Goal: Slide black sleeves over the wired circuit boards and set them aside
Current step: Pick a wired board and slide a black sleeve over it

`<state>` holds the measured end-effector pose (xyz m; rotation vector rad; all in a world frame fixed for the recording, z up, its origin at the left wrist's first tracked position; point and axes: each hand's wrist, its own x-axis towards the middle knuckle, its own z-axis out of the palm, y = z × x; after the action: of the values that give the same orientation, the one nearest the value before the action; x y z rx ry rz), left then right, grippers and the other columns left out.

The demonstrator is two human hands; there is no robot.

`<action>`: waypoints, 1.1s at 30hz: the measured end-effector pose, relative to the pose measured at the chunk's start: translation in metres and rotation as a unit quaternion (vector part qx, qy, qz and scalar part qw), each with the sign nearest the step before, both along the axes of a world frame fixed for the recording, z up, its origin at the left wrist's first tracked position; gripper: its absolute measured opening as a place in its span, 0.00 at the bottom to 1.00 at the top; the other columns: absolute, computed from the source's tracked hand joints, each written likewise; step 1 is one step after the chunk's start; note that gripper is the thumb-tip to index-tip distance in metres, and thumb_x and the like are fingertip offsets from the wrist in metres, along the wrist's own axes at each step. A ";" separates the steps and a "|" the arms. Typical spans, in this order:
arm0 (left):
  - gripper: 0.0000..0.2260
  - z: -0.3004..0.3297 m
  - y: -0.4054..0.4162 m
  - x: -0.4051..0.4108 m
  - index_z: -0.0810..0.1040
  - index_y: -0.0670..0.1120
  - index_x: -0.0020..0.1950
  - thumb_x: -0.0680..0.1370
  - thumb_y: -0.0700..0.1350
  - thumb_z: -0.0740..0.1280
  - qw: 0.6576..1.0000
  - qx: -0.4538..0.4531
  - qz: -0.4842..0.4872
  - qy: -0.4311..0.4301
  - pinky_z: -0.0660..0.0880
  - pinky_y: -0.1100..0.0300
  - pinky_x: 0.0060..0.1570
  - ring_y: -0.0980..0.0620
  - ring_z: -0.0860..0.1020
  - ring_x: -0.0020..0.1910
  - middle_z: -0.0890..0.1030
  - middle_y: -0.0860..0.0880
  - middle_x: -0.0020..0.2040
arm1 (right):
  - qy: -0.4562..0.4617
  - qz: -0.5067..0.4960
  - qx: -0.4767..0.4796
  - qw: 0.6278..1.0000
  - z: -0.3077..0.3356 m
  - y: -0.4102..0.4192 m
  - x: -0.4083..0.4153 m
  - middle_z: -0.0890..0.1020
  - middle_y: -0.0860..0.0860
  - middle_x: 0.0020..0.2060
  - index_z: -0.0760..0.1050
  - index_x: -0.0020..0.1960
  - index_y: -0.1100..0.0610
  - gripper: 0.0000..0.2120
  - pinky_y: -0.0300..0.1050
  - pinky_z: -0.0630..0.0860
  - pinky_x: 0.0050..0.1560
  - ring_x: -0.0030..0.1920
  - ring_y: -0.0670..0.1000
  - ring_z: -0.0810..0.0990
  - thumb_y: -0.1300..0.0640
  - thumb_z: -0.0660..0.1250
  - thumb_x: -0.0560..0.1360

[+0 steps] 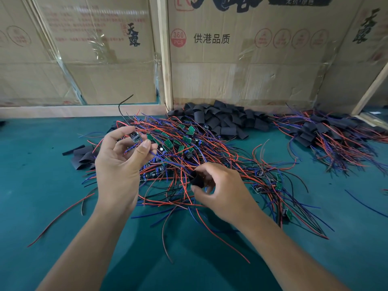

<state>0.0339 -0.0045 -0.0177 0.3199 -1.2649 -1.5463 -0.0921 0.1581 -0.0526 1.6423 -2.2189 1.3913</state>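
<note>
- Our left hand is raised over the green felt-covered table, its fingertips pinching a small wired circuit board whose blue and red leads trail down toward the right.
- Our right hand hovers lower, thumb and fingers curled round one short black tube sleeve, its mouth turned up toward the leads; whether any lead has entered it we cannot tell.
- The sleeve looks soft and flat-folded, so we judge its mouth could collapse under our pinch and the board's corners catch on the rim.
- Loose leads from the tangled heap of green boards and red, blue and black wires lie just under both hands; a stray one could snag and drag neighbours along.
- The held leads may splay, leaving one outside the sleeve.
- We see no bins: stock lies in open piles. Empty black sleeves are heaped against the taped cardboard cartons, a few more lie at left, and sleeved boards sit in a pile at far right.
</note>
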 end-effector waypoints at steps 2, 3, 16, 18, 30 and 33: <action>0.13 -0.001 0.000 0.000 0.77 0.47 0.56 0.75 0.34 0.71 1.000 -0.001 0.002 -0.004 0.81 0.59 0.48 0.47 0.85 0.43 0.76 0.46 0.47 | 0.008 0.002 0.002 1.000 0.001 0.000 0.002 0.76 0.37 0.42 0.78 0.53 0.54 0.10 0.25 0.68 0.43 0.41 0.35 0.76 0.58 0.73 0.73; 0.13 -0.001 0.000 -0.001 0.77 0.47 0.56 0.75 0.34 0.71 1.000 -0.005 0.000 -0.005 0.81 0.59 0.48 0.47 0.85 0.43 0.76 0.45 0.48 | 0.010 0.003 0.003 1.000 0.001 0.000 0.002 0.77 0.38 0.42 0.78 0.54 0.54 0.11 0.26 0.69 0.44 0.42 0.35 0.76 0.57 0.73 0.73; 0.10 -0.013 0.026 -0.007 0.84 0.55 0.54 0.82 0.42 0.66 0.990 -0.110 0.034 -0.082 0.83 0.55 0.48 0.46 0.86 0.43 0.86 0.46 0.47 | 0.042 -0.032 -0.062 0.997 0.010 0.002 0.005 0.81 0.46 0.47 0.79 0.58 0.55 0.14 0.42 0.76 0.49 0.47 0.45 0.79 0.58 0.72 0.73; 0.09 -0.012 0.030 -0.008 0.84 0.53 0.54 0.80 0.41 0.67 0.991 -0.109 0.011 -0.075 0.82 0.52 0.51 0.46 0.86 0.43 0.86 0.45 0.46 | 0.051 -0.029 -0.066 0.996 0.010 0.001 0.005 0.81 0.47 0.48 0.79 0.59 0.57 0.15 0.42 0.76 0.50 0.47 0.46 0.79 0.59 0.72 0.73; 0.09 -0.013 0.044 -0.012 0.85 0.58 0.52 0.76 0.46 0.70 0.972 -0.165 -0.082 -0.149 0.75 0.72 0.48 0.62 0.82 0.47 0.86 0.57 0.47 | 0.055 -0.040 -0.103 0.992 0.014 0.000 0.004 0.80 0.50 0.47 0.80 0.59 0.60 0.15 0.45 0.76 0.46 0.44 0.49 0.79 0.59 0.70 0.73; 0.09 -0.014 0.042 -0.011 0.84 0.59 0.54 0.79 0.47 0.67 0.958 -0.210 -0.056 -0.188 0.70 0.79 0.42 0.70 0.79 0.39 0.84 0.64 0.43 | 0.067 -0.047 -0.104 0.991 0.013 0.001 0.002 0.80 0.50 0.48 0.79 0.61 0.59 0.16 0.47 0.77 0.45 0.43 0.50 0.79 0.60 0.71 0.74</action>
<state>0.0234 0.0378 -0.0320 0.2750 -1.8990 -1.2992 -0.0903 0.1592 -0.0394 1.4938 -1.9773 1.3909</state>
